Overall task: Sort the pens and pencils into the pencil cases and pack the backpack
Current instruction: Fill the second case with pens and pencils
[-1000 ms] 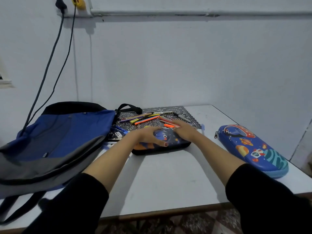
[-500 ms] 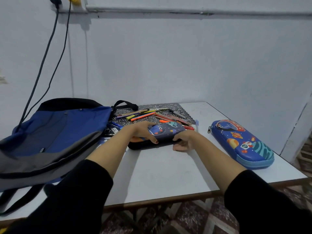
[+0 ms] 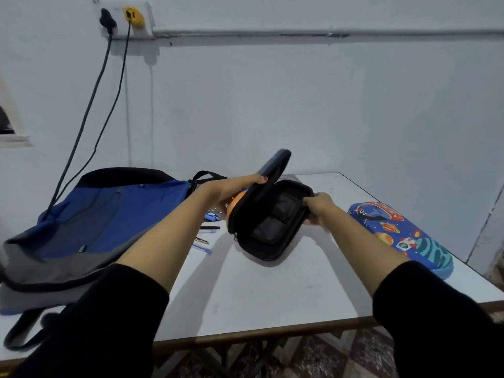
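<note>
Dark pencil case (image 3: 268, 222) open mid-table; left hand (image 3: 234, 185) grips lifted lid, right hand (image 3: 317, 207) pinches base's right rim.

Pale wall (image 3: 300, 105), white table (image 3: 259, 296) (brown edge), wall socket (image 3: 122, 20) with two cables (image 3: 89, 105), patterned floor (image 3: 341, 356)

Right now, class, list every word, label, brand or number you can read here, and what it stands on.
No text can be read.
The tag on the backpack: too small and blurred to read.
The blue pencil case: only planet and rocket pictures, no legible words.
The open pencil case: no lettering shows.
</note>
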